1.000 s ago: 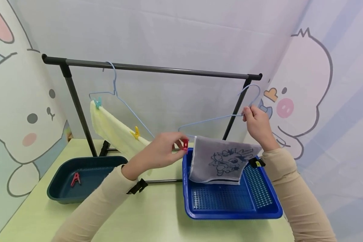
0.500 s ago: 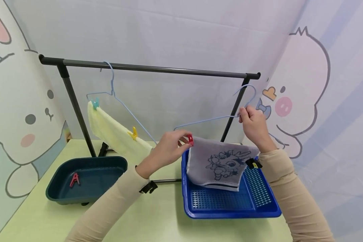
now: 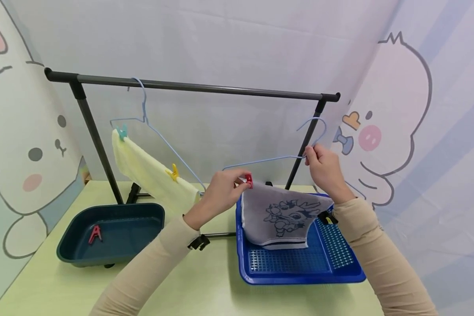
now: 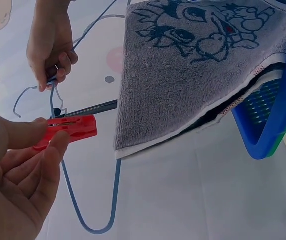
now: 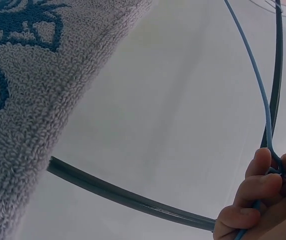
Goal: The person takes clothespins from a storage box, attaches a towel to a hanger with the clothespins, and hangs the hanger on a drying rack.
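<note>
My left hand (image 3: 221, 193) pinches a red clothespin (image 4: 71, 131) between thumb and fingers, close to the upper left corner of a grey towel. That towel (image 3: 274, 210), with a dark blue dragon figure and white edge, is draped over the lower bar of a blue wire hanger (image 3: 260, 161). My right hand (image 3: 325, 169) grips the hanger at the neck, just below its hook; in the right wrist view the fingers (image 5: 253, 187) curl round the wire. In the left wrist view the clothespin is a short way off the towel's edge.
A blue basket (image 3: 300, 279) stands under the towel. On the black rack (image 3: 205, 87) hangs another hanger with a yellow towel (image 3: 154, 175), held by a teal clothespin (image 3: 121, 131) and a yellow clothespin (image 3: 173, 172). A dark green tray (image 3: 110, 259) at left contains a red clothespin (image 3: 95, 234).
My left hand has moved the red clothespin slightly right and up to the towel's corner. The right hand has brought the hanger and towel a little left and down.
</note>
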The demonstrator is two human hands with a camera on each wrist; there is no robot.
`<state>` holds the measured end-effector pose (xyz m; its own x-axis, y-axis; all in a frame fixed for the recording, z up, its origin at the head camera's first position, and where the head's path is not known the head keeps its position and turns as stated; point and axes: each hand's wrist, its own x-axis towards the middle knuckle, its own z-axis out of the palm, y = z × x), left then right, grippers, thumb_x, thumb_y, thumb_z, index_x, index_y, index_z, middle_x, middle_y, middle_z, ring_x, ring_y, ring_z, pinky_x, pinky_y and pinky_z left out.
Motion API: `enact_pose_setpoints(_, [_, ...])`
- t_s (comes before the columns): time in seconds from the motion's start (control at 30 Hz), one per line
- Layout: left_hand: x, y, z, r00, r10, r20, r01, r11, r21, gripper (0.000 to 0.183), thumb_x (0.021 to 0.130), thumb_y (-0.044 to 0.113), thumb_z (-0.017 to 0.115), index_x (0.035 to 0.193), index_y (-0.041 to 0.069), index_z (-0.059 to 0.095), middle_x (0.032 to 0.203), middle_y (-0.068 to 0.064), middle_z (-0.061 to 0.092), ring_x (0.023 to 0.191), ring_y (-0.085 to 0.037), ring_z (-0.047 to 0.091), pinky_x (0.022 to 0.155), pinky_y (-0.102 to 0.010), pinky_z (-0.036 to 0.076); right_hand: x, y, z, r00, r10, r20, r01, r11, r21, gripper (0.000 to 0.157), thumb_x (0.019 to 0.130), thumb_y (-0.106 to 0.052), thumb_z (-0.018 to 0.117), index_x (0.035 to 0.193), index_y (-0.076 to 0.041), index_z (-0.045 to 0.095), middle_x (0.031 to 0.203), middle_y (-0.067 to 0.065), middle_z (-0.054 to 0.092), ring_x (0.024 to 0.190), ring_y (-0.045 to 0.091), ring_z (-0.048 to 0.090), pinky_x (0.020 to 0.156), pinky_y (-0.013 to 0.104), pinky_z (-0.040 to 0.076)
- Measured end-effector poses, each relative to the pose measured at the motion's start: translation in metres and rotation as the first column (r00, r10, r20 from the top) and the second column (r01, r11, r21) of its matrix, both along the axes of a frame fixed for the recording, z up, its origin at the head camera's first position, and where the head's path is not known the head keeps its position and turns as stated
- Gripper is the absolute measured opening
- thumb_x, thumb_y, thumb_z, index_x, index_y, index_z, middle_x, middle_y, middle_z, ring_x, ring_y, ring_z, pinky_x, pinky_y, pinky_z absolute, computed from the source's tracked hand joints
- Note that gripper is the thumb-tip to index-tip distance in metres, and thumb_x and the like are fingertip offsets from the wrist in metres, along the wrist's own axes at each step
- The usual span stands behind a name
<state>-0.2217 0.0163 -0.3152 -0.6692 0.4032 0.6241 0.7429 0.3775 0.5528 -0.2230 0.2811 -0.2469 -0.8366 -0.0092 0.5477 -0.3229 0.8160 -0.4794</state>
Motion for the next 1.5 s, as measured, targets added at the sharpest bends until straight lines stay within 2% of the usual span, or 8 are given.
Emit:
enact_pose_setpoints(0.17, [-0.002, 0.005, -0.004, 0.999, -0.003, -0.045, 0.004, 1.000, 0.020, 0.008, 0.089, 0.007, 0.065, 0.096, 0.009, 0.068, 0.085, 0.003, 0.068, 0.075, -0.007, 0.066, 0.061, -0.019, 0.049, 0.004, -0.002, 0.000, 0.999, 0.006, 0.033, -0.006, 1.000, 0.007, 0.040, 0.103, -0.035, 0.035, 0.084, -0.005, 0.055, 0.072, 0.009, 0.052, 0.054, 0.023, 0.038, 0.050, 0.032, 0.032])
enact_pose_setpoints(0.3, [-0.003, 0.007, -0.007, 0.995, 0.002, -0.095, 0.001, 1.000, 0.029, 0.007, 0.089, 0.008, 0.066, 0.095, 0.010, 0.069, 0.086, 0.004, 0.068, 0.074, -0.005, 0.065, 0.060, -0.018, 0.048, 0.006, -0.003, 0.001, 0.999, 0.012, 0.046, -0.013, 1.000, 0.019, 0.041, 0.103, -0.035, 0.034, 0.085, -0.005, 0.055, 0.072, 0.009, 0.052, 0.053, 0.022, 0.038, 0.049, 0.032, 0.032])
enact_pose_setpoints(0.43, [-0.006, 0.009, -0.010, 0.993, 0.005, -0.115, 0.000, 0.999, 0.046, 0.006, 0.089, 0.007, 0.066, 0.093, 0.010, 0.070, 0.083, 0.003, 0.068, 0.071, -0.005, 0.065, 0.057, -0.018, 0.047, 0.006, -0.004, 0.001, 0.999, 0.011, 0.045, -0.012, 1.000, 0.022, 0.040, 0.103, -0.035, 0.035, 0.084, -0.006, 0.054, 0.072, 0.009, 0.052, 0.053, 0.023, 0.039, 0.049, 0.032, 0.033])
enact_pose_setpoints(0.8, [-0.012, 0.015, -0.013, 0.997, -0.009, -0.082, 0.013, 0.999, 0.044, 0.010, 0.090, 0.005, 0.063, 0.088, 0.013, 0.069, 0.078, 0.001, 0.068, 0.065, -0.009, 0.064, 0.051, -0.021, 0.045, 0.007, -0.003, -0.001, 0.999, 0.019, 0.028, -0.020, 0.999, 0.050, 0.039, 0.103, -0.033, 0.035, 0.083, -0.006, 0.054, 0.072, 0.011, 0.054, 0.051, 0.022, 0.037, 0.047, 0.031, 0.032])
enact_pose_setpoints(1.0, [-0.014, 0.018, -0.012, 0.999, -0.011, -0.052, 0.011, 1.000, -0.001, 0.009, 0.091, 0.006, 0.062, 0.089, 0.012, 0.069, 0.077, 0.002, 0.068, 0.065, -0.008, 0.063, 0.055, -0.020, 0.046, 0.007, 0.000, -0.001, 0.999, 0.020, 0.029, -0.022, 0.998, 0.051, 0.039, 0.103, -0.033, 0.035, 0.083, -0.006, 0.054, 0.071, 0.011, 0.054, 0.051, 0.022, 0.038, 0.047, 0.032, 0.032])
enact_pose_setpoints(1.23, [-0.014, 0.019, -0.011, 0.997, 0.005, -0.078, -0.008, 0.999, -0.041, 0.009, 0.090, 0.005, 0.063, 0.093, 0.009, 0.071, 0.078, 0.001, 0.068, 0.065, -0.006, 0.060, 0.057, -0.021, 0.047, 0.007, 0.000, -0.002, 0.999, 0.015, 0.042, -0.017, 0.999, 0.046, 0.040, 0.103, -0.034, 0.035, 0.083, -0.005, 0.054, 0.070, 0.008, 0.052, 0.051, 0.021, 0.037, 0.047, 0.031, 0.032])
enact_pose_setpoints(1.5, [-0.014, 0.020, -0.011, 0.998, 0.011, -0.064, -0.015, 0.997, -0.076, 0.012, 0.091, 0.005, 0.062, 0.096, 0.008, 0.072, 0.078, 0.001, 0.068, 0.068, -0.008, 0.063, 0.059, -0.022, 0.048, 0.007, 0.000, 0.000, 0.999, 0.016, 0.039, -0.018, 0.999, 0.051, 0.041, 0.103, -0.035, 0.035, 0.083, -0.005, 0.055, 0.070, 0.008, 0.052, 0.050, 0.021, 0.037, 0.047, 0.031, 0.032])
